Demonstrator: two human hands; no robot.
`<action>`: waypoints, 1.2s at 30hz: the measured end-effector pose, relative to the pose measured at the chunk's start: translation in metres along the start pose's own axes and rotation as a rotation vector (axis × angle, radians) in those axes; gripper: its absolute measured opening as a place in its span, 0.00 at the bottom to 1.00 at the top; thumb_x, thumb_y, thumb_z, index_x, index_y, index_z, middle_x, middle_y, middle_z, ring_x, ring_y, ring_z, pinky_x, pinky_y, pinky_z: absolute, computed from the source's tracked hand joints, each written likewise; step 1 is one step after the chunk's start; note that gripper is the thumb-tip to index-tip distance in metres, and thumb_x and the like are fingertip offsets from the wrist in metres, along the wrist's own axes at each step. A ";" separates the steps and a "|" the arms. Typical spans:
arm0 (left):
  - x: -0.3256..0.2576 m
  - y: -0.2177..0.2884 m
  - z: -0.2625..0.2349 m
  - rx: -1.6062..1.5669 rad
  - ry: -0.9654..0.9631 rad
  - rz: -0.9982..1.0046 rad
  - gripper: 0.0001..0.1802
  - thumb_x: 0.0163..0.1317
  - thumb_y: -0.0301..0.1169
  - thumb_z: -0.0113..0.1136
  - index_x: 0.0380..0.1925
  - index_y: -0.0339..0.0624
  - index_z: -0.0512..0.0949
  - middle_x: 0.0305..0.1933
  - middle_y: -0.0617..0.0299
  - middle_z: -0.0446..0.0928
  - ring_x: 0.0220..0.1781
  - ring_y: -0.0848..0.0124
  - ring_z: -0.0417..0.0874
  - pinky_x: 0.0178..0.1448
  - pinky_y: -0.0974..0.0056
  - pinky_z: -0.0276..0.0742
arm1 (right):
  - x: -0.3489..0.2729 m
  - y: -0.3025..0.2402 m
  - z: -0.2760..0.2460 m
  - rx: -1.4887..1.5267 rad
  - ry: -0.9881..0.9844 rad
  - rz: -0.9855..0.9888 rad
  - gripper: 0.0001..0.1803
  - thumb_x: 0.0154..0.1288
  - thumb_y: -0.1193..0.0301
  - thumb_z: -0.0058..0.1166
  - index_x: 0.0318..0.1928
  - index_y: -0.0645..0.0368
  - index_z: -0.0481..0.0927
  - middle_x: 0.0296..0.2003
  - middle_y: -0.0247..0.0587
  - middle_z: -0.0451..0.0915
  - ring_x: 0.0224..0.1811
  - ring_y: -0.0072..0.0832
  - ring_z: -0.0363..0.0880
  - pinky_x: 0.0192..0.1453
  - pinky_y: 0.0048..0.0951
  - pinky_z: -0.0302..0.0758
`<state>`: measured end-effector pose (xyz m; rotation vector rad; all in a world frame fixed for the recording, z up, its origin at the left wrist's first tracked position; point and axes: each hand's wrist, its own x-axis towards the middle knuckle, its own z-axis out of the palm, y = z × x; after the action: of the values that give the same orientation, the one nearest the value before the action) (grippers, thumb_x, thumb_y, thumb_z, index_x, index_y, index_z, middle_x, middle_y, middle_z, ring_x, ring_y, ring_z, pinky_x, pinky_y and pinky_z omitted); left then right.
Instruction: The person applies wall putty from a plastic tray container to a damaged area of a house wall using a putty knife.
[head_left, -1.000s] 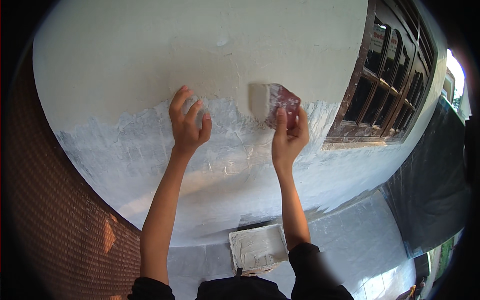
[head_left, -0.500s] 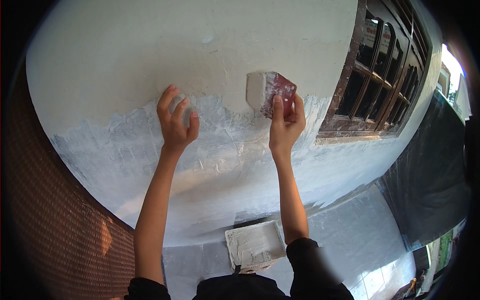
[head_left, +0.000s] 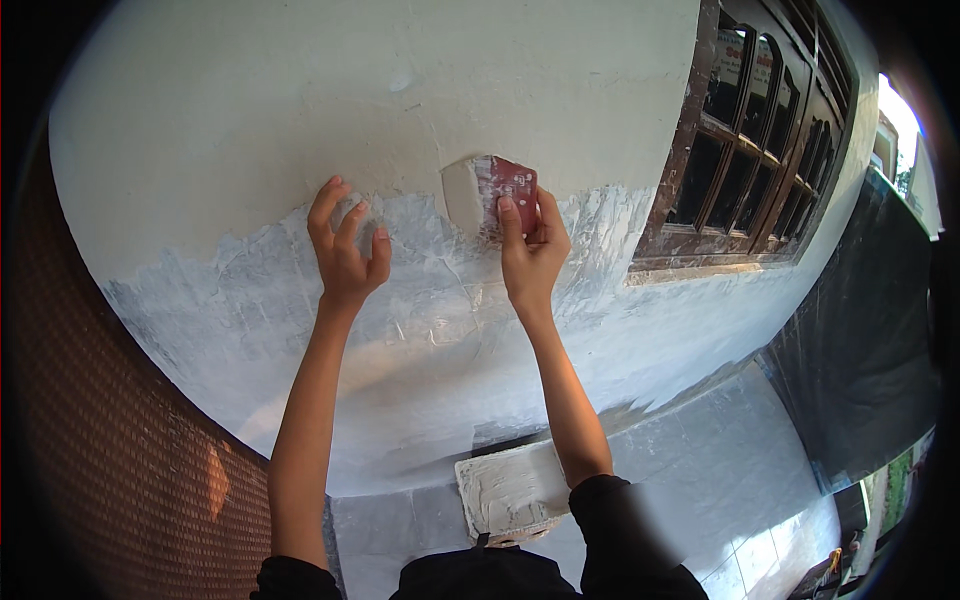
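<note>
My right hand point(head_left: 533, 248) grips a dark red, flat scraper point(head_left: 515, 190), thumb on its face. Pale filler paste point(head_left: 462, 196) coats the scraper's left part, and its left edge lies close to or against the wall point(head_left: 300, 90); which of these I cannot tell. To the left, my left hand point(head_left: 347, 248) is raised near the wall with its fingers apart and slightly bent, holding nothing. Cream-coloured coating covers the wall's upper part. Below a ragged border, the surface is bluish white with rough streaks point(head_left: 430, 330).
Below my hands, a shallow tray point(head_left: 510, 490) smeared with pale paste stands on the grey floor point(head_left: 690, 480). A brown wooden window point(head_left: 745, 150) is set in the wall at the right. Woven brown matting point(head_left: 120, 430) borders the left, and a dark sheet point(head_left: 850, 330) hangs at the far right.
My right hand has moved left along the wall with the scraper, coming closer to my left hand. The left hand has stayed almost in place.
</note>
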<state>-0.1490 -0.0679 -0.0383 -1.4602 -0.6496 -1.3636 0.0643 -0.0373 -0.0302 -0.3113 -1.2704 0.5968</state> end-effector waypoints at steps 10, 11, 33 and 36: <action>0.007 0.008 -0.001 -0.013 -0.047 -0.016 0.23 0.60 0.28 0.51 0.56 0.46 0.60 0.60 0.48 0.61 0.65 0.49 0.64 0.66 0.46 0.62 | 0.024 -0.007 -0.062 0.183 0.094 -0.011 0.14 0.69 0.73 0.53 0.51 0.68 0.74 0.38 0.40 0.82 0.37 0.18 0.78 0.40 0.20 0.74; 0.007 0.009 -0.002 -0.003 -0.053 -0.023 0.23 0.60 0.28 0.51 0.56 0.46 0.60 0.60 0.48 0.61 0.65 0.49 0.64 0.66 0.46 0.62 | 0.016 -0.002 -0.044 0.150 0.059 -0.032 0.15 0.69 0.73 0.54 0.51 0.68 0.74 0.37 0.39 0.81 0.36 0.17 0.77 0.38 0.19 0.74; 0.002 0.004 0.000 -0.021 -0.007 -0.017 0.24 0.57 0.31 0.54 0.55 0.46 0.63 0.59 0.49 0.62 0.64 0.51 0.66 0.64 0.47 0.65 | 0.044 0.018 -0.096 0.120 0.159 -0.023 0.17 0.67 0.73 0.57 0.53 0.68 0.73 0.38 0.37 0.81 0.39 0.16 0.77 0.42 0.17 0.72; 0.003 0.008 0.006 -0.029 -0.012 0.006 0.23 0.58 0.31 0.54 0.54 0.46 0.63 0.59 0.49 0.62 0.64 0.51 0.66 0.64 0.48 0.65 | 0.048 0.002 -0.103 0.179 0.176 -0.037 0.17 0.67 0.73 0.57 0.52 0.68 0.73 0.38 0.38 0.82 0.39 0.17 0.77 0.42 0.17 0.73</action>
<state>-0.1392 -0.0664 -0.0371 -1.4931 -0.6352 -1.3655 0.1706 0.0030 -0.0222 -0.1863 -1.0434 0.6328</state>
